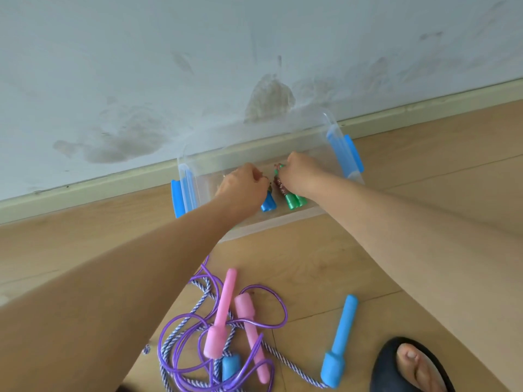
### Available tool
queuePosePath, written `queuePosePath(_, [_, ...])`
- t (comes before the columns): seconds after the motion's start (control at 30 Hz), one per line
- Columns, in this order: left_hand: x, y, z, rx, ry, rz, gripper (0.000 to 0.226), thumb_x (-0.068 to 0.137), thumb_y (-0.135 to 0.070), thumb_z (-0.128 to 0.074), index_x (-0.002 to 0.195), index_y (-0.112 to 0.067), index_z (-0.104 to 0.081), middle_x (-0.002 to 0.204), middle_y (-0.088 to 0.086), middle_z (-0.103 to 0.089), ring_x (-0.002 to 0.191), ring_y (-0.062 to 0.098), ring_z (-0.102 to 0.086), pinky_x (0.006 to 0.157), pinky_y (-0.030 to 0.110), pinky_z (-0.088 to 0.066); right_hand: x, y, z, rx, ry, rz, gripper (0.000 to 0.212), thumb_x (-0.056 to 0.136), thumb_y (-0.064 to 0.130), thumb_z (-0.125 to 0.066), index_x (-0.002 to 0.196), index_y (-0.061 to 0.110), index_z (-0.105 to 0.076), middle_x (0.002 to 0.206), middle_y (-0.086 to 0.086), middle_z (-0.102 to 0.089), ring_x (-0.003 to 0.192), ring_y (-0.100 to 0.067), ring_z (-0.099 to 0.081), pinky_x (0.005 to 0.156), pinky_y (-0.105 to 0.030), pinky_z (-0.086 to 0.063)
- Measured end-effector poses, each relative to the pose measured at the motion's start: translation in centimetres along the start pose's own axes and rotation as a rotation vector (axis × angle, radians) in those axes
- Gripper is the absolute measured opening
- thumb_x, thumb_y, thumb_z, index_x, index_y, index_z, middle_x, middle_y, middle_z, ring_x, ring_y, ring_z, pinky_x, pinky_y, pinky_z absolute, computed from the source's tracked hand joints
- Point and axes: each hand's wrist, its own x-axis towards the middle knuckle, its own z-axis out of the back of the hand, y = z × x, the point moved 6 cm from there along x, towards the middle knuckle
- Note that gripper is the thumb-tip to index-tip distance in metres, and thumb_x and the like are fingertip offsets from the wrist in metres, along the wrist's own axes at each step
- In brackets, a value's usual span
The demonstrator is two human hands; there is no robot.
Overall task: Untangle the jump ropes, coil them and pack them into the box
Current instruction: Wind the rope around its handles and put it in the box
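A clear plastic box (317,213) with blue latches stands on the floor against the wall. Both my hands reach into it. My left hand (243,183) has its fingers curled on a rope bundle whose blue handles (268,204) stick out below it. My right hand (301,171) grips a second bundle of reddish rope with green handles (295,200). On the floor nearer to me lies a tangle: a purple rope (181,335) with two pink handles (223,312), and a blue-and-white braided rope (283,356) with blue handles (341,342).
The wooden floor (424,171) meets a stained white wall (169,80) along a pale skirting board right behind the box. My foot in a dark slipper (410,366) is at the bottom right, next to the loose blue handle.
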Motion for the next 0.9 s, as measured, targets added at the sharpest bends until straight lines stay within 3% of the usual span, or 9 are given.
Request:
queuePosePath(0.1, [-2.2, -0.3, 1.0, 0.087, -0.120, -0.158, 0.021, 0.096, -0.027, -0.045, 0.111, -0.018, -0.056, 0.104, 0.005, -0.058, 0.087, 0.025, -0.056, 0.066, 0.034, -0.044, -1.9, 0.7, 1.3, -0.041, -0.117, 0.042, 0.035, 0.099, 0.023, -0.047, 0.131, 0.009, -0.045, 0.126, -0.017, -0.054, 0.111, -0.036, -0.055, 0.073, -0.034, -0.037])
queuePosePath(0.2, [-5.1, -0.5, 3.0, 0.151, -0.229, -0.280, 0.014, 0.097, -0.022, -0.045, 0.106, -0.015, -0.053, 0.099, 0.005, -0.055, 0.085, 0.028, -0.054, 0.073, 0.042, -0.049, -5.1, 2.8, 2.8, -0.117, -0.138, 0.211, 0.036, 0.097, 0.019, -0.048, 0.132, 0.009, -0.045, 0.123, -0.015, -0.053, 0.109, -0.035, -0.055, 0.078, -0.035, -0.043])
queuePosePath(0.27, [-7.2, -0.6, 4.3, 0.169, -0.260, -0.335, 0.010, 0.097, -0.021, -0.045, 0.100, -0.014, -0.050, 0.094, 0.005, -0.055, 0.081, 0.029, -0.053, 0.071, 0.043, -0.049, -7.9, 4.6, 3.7, -0.175, -0.089, 0.332, 0.028, 0.097, 0.020, -0.047, 0.122, 0.010, -0.053, 0.116, -0.011, -0.059, 0.102, -0.031, -0.058, 0.081, -0.037, -0.049])
queuePosePath(0.43, [-12.3, 1.5, 6.3, 0.222, -0.252, -0.361, 0.008, 0.096, -0.021, -0.045, 0.096, -0.014, -0.047, 0.086, 0.004, -0.056, 0.073, 0.031, -0.053, 0.062, 0.039, -0.046, -15.2, 8.4, 2.6, -0.362, 0.244, 0.409, 0.016, 0.090, 0.018, -0.050, 0.094, 0.016, -0.065, 0.091, -0.003, -0.072, 0.081, -0.023, -0.067, 0.061, -0.027, -0.049])
queuePosePath(0.5, [-14.0, 3.5, 5.8, 0.269, -0.181, -0.319, 0.008, 0.096, -0.021, -0.046, 0.096, -0.014, -0.049, 0.086, 0.004, -0.058, 0.075, 0.031, -0.054, 0.065, 0.038, -0.048, -17.6, 8.7, 0.0, -0.409, 0.410, 0.387, 0.019, 0.090, 0.015, -0.050, 0.096, 0.013, -0.068, 0.087, -0.004, -0.076, 0.073, -0.021, -0.070, 0.061, -0.025, -0.053])
queuePosePath(0.57, [-15.4, 6.6, 4.3, 0.341, -0.005, -0.230, 0.012, 0.095, -0.021, -0.045, 0.099, -0.016, -0.054, 0.096, 0.006, -0.062, 0.087, 0.031, -0.059, 0.074, 0.040, -0.051, -19.5, 8.7, -2.9, -0.523, 0.481, 0.414, 0.024, 0.090, 0.009, -0.049, 0.104, 0.011, -0.069, 0.099, -0.006, -0.075, 0.083, -0.024, -0.071, 0.066, -0.027, -0.053])
queuePosePath(0.7, [-18.2, 12.8, 1.0, 0.499, 0.333, -0.070, 0.014, 0.093, -0.027, -0.048, 0.097, -0.020, -0.060, 0.105, 0.002, -0.061, 0.097, 0.026, -0.058, 0.083, 0.035, -0.049, -21.0, 7.1, -8.7, -0.707, 0.372, 0.519, 0.026, 0.089, 0.006, -0.058, 0.113, 0.013, -0.064, 0.115, -0.008, -0.063, 0.107, -0.029, -0.062, 0.080, -0.034, -0.049])
queuePosePath(0.77, [-19.2, 14.7, -0.2, 0.442, 0.366, -0.005, 0.027, 0.096, -0.034, -0.052, 0.112, -0.015, -0.064, 0.113, 0.004, -0.061, 0.103, 0.024, -0.058, 0.085, 0.033, -0.049, -20.8, 5.6, -11.0, -0.720, 0.316, 0.478, 0.031, 0.089, 0.009, -0.061, 0.119, 0.014, -0.059, 0.119, -0.008, -0.062, 0.113, -0.029, -0.060, 0.086, -0.036, -0.048])
queuePosePath(0.9, [-19.2, 16.2, -2.4, 0.283, 0.339, 0.098, 0.038, 0.095, -0.042, -0.053, 0.120, -0.015, -0.061, 0.112, 0.008, -0.063, 0.089, 0.023, -0.056, 0.078, 0.031, -0.048, -19.8, 2.4, -13.5, -0.406, 0.326, 0.134, 0.025, 0.099, 0.017, -0.049, 0.123, 0.010, -0.054, 0.125, -0.011, -0.063, 0.115, -0.031, -0.061, 0.080, -0.032, -0.043])
